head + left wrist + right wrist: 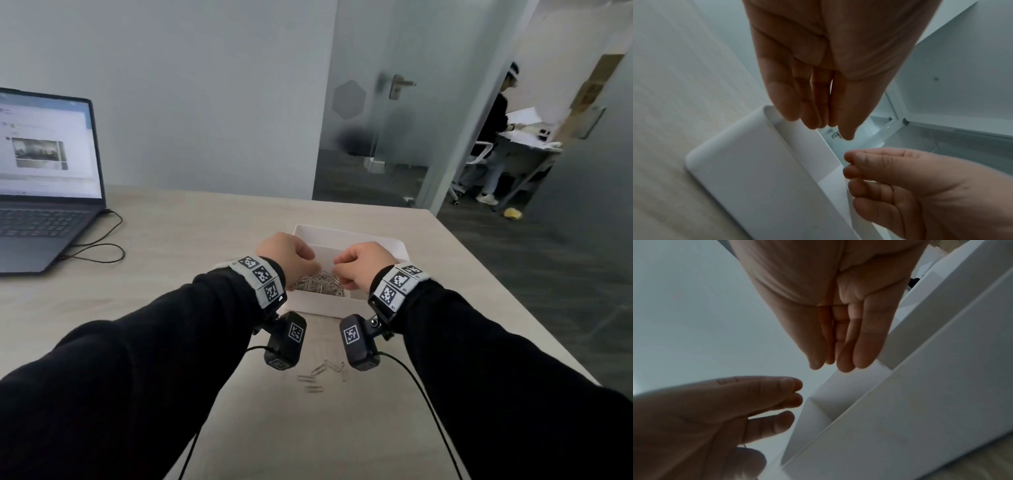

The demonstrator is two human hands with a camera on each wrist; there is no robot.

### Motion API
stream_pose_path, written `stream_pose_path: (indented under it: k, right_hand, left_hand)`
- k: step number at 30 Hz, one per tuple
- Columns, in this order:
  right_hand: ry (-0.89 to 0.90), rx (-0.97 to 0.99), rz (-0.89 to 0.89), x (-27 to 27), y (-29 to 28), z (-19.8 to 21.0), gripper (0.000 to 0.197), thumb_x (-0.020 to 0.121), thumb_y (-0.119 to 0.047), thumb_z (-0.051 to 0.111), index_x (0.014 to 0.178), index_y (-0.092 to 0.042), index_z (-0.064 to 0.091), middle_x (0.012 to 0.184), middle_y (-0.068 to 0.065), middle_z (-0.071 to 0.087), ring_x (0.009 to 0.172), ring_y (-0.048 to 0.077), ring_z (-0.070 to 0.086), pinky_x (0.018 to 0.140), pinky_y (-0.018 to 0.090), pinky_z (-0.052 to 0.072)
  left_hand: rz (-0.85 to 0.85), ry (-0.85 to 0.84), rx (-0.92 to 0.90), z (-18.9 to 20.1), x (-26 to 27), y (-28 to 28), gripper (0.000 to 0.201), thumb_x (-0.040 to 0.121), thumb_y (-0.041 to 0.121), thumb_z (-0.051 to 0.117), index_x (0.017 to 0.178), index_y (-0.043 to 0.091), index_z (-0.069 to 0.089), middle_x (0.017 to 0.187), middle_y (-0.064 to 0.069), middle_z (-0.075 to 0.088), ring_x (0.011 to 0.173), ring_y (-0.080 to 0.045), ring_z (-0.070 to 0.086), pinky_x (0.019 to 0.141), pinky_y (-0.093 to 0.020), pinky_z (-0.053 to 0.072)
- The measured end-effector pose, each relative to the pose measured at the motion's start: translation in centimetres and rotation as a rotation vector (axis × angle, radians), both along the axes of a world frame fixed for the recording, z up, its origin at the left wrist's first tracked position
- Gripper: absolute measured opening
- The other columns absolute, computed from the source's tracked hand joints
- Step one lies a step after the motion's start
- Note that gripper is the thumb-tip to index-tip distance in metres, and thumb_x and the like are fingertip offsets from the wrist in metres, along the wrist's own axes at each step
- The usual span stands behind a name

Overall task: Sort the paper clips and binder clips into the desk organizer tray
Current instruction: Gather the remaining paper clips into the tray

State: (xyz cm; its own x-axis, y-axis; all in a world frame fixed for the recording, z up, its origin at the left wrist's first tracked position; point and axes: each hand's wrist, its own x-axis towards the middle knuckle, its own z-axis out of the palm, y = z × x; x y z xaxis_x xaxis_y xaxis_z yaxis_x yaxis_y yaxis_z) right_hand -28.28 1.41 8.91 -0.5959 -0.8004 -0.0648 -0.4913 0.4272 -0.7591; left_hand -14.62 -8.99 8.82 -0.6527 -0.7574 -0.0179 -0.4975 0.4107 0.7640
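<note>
While both hands hang over the tray (pixel 346 303), nothing looks actually gripped. The left hand (pixel 286 255) has its fingers (pixel 812 104) pointing down, close together, nearly straight, and I can't see a clip between them. The right hand (pixel 361 265) is much the same in its wrist view, fingers (pixel 863 344) long and loosely together, nothing visible in them; from the head view the knuckles look bent, so if a thin wire clip is pinched in there, I honestly can't tell.

What could go wrong: the two hands are crowded over the same compartment, fingertips almost meeting, so they could bump each other and flick clips out. Those clips are a tangled heap too, so pulling one up could drag a chain of others over the low wall onto the surface (pixel 205 233).

Containers: the white tray has a near compartment with a pile of clips (pixel 320 285) in it, silvery paper clips by the look of them. Its far section (pixel 359 245) looks bare as far as I can see, though the hands hide part of it. I don't spot any binder clips anywhere.

Still to sort: a few loose clips (pixel 320 375) lie on the surface nearer the person, well apart from the tray, between the wrist cameras.
</note>
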Motion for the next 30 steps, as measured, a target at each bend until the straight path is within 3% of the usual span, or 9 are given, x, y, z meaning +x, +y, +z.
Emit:
stream_pose_path:
  k: [5,9,12,15,18,22,26,28,30]
  right_hand:
    - [0.056,-0.020,0.099,0.8,3.4,-0.7,0.004,0.082,-0.011,0.071,0.080,-0.015,0.071,0.075,0.008,0.072,0.066,0.017,0.068,0.070,0.038,0.063]
    - [0.207,0.262,0.296,2.2,6.5,-1.8,0.007,0.080,-0.023,0.075,0.087,-0.024,0.072,0.085,-0.003,0.074,0.064,0.013,0.069,0.068,0.031,0.061]
    - [0.366,0.421,0.424,3.0,7.9,-2.5,0.021,0.083,-0.026,0.072,0.103,-0.028,0.072,0.098,-0.011,0.069,0.061,-0.004,0.055,0.059,0.012,0.044]
    - [0.444,0.477,0.492,4.0,8.4,-2.8,0.030,0.084,-0.021,0.068,0.113,-0.026,0.071,0.112,-0.006,0.069,0.086,0.008,0.061,0.078,0.019,0.048]
    - [0.537,0.523,0.519,4.7,8.4,-3.2,0.027,0.083,-0.020,0.066,0.109,-0.025,0.072,0.112,-0.003,0.069,0.102,0.018,0.064,0.086,0.024,0.050]
    - [0.578,0.555,0.503,5.2,8.4,-3.1,0.018,0.083,-0.019,0.065,0.098,-0.022,0.073,0.106,-0.002,0.071,0.099,0.020,0.065,0.075,0.023,0.046]
    - [0.562,0.552,0.510,5.9,8.5,-3.2,0.016,0.082,-0.023,0.068,0.096,-0.019,0.074,0.103,-0.001,0.072,0.095,0.020,0.066,0.071,0.023,0.045]
    - [0.557,0.556,0.503,6.2,8.3,-3.5,0.016,0.081,-0.024,0.069,0.095,-0.018,0.074,0.101,0.001,0.072,0.091,0.020,0.066,0.070,0.024,0.047]
    - [0.557,0.537,0.464,6.3,8.1,-3.7,0.017,0.079,-0.024,0.069,0.096,-0.020,0.069,0.103,0.001,0.069,0.087,0.020,0.062,0.069,0.024,0.044]
  left_hand:
    - [-0.086,-0.104,0.015,-1.2,1.6,1.5,0.002,0.079,0.022,0.072,0.080,0.022,0.074,0.076,-0.001,0.072,0.079,-0.026,0.074,0.062,-0.037,0.063]
    - [-0.280,-0.372,0.008,-2.4,3.0,4.5,0.001,0.076,0.026,0.074,0.076,0.025,0.074,0.072,0.001,0.072,0.077,-0.026,0.074,0.062,-0.040,0.063]
    - [-0.365,-0.547,-0.100,-2.4,3.8,6.7,0.018,0.076,0.036,0.076,0.088,0.023,0.075,0.079,0.001,0.073,0.053,-0.010,0.065,0.051,-0.021,0.056]
    - [-0.413,-0.677,-0.226,-2.5,3.9,8.2,0.037,0.074,0.042,0.079,0.104,0.021,0.073,0.101,0.003,0.074,0.041,0.000,0.047,0.041,-0.013,0.036]
    - [-0.428,-0.697,-0.277,-2.7,3.8,8.5,0.040,0.073,0.037,0.081,0.107,0.019,0.072,0.107,0.003,0.072,0.044,-0.002,0.045,0.040,-0.014,0.033]
    - [-0.425,-0.674,-0.295,-3.0,3.9,8.3,0.030,0.076,0.032,0.079,0.102,0.019,0.074,0.103,0.002,0.074,0.042,0.000,0.045,0.038,-0.014,0.033]
    - [-0.422,-0.651,-0.266,-3.3,4.2,8.2,0.024,0.078,0.029,0.077,0.099,0.019,0.075,0.096,0.002,0.075,0.025,0.006,0.042,0.034,-0.010,0.032]
    - [-0.425,-0.642,-0.275,-3.5,4.3,8.3,0.028,0.077,0.030,0.078,0.102,0.019,0.074,0.098,0.002,0.073,0.034,0.004,0.046,0.039,-0.012,0.035]
    - [-0.413,-0.625,-0.297,-3.7,4.3,8.4,0.033,0.074,0.033,0.078,0.104,0.021,0.071,0.101,0.002,0.071,0.054,-0.006,0.057,0.051,-0.016,0.046]
